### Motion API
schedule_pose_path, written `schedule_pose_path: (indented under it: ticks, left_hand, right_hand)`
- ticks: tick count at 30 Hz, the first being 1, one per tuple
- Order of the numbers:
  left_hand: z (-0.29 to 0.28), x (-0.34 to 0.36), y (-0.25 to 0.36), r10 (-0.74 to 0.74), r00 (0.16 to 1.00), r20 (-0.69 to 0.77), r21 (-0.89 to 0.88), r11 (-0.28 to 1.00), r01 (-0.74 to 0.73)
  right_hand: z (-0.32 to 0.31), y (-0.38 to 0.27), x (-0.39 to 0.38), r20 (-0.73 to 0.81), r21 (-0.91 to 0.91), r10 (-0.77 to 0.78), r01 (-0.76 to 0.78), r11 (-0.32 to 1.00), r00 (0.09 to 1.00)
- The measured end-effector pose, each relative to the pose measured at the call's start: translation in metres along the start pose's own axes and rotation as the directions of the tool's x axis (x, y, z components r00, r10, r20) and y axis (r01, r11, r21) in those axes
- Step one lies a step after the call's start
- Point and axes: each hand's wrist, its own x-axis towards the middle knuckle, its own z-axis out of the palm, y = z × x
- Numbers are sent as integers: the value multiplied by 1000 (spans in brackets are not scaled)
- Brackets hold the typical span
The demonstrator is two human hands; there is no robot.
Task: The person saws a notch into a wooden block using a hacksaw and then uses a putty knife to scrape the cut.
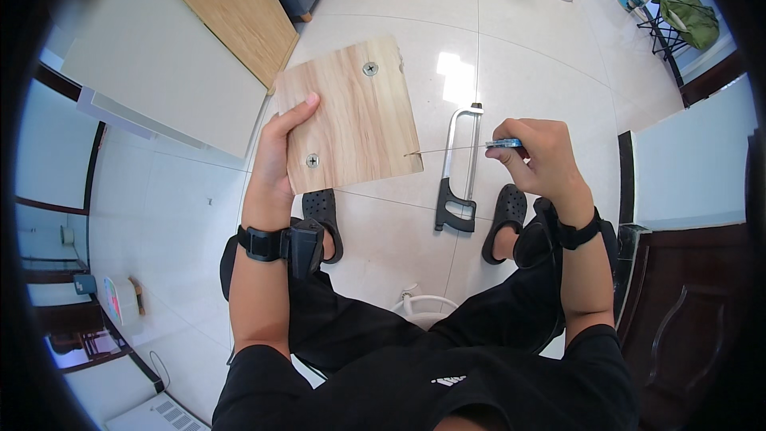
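We're over a glossy pale tiled floor, indoors. Wooden board is up in the air ahead of us, left of centre, slightly tilted, broad face toward us. Two cross-head screws sit in that face, one near the upper right, the other near the lower left. Our left grip is closed on the board's left edge, thumb flat on the face. Our right grip is closed round the blue handle of a thin-shafted tool, shaft pointing left, tip at the board's lower-right corner; we can't tell if it's touching. Hacksaw lies on the floor below, between our two dark clogs, black handle toward us. Black strapped device on our left wrist, black strap on the right too. Further out: white-and-wood cabinet upper left, green folding chair upper right, dark brown door lower right.
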Motion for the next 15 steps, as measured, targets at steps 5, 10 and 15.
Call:
schedule_pose_path:
  ticks: [5,10,15]
  left_hand:
    - [3,0,-5,-45,999,3,-13,999,45]
    - [3,1,-7,-43,999,26,-67,997,45]
    - [12,-6,-1,52,998,39,-37,998,-51]
  right_hand:
    - [6,0,-3,10,90,6,-7,996,1000]
    - [11,0,-5,35,151,40,-45,988,999]
    - [12,4,-5,-5,156,-10,10,988,1000]
